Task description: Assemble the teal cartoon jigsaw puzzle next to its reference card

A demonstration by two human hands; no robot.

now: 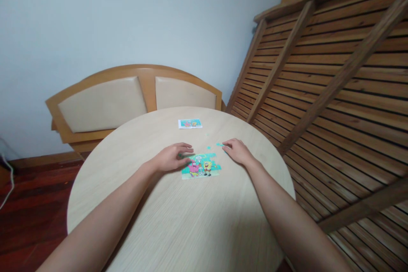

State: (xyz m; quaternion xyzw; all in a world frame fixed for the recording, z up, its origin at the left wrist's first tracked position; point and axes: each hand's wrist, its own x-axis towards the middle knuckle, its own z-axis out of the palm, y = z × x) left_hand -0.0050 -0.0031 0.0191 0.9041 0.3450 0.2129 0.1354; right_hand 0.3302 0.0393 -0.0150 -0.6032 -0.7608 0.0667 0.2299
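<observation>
A partly assembled jigsaw puzzle (200, 169) with pink and yellow cartoon figures on a teal ground lies flat on the table. Its upper right edge is ragged, with pieces absent there. Over its left side rests my left hand (174, 157), fingers apart, thumb tip at the pink figure and nothing visible held. To the upper right of the puzzle, my right hand (237, 151) has its thumb and fingertips closed around a small teal puzzle piece (219, 144); the fingers cover part of it. Another loose teal piece (208, 148) lies between the puzzle and that hand's fingertips.
A small printed picture (190, 123) with the same cartoon scene lies farther back on the round pale wood table (178, 221). Behind stands a padded wooden headboard (148, 87) against the wall. A slatted wooden frame (318, 72) leans along the right side.
</observation>
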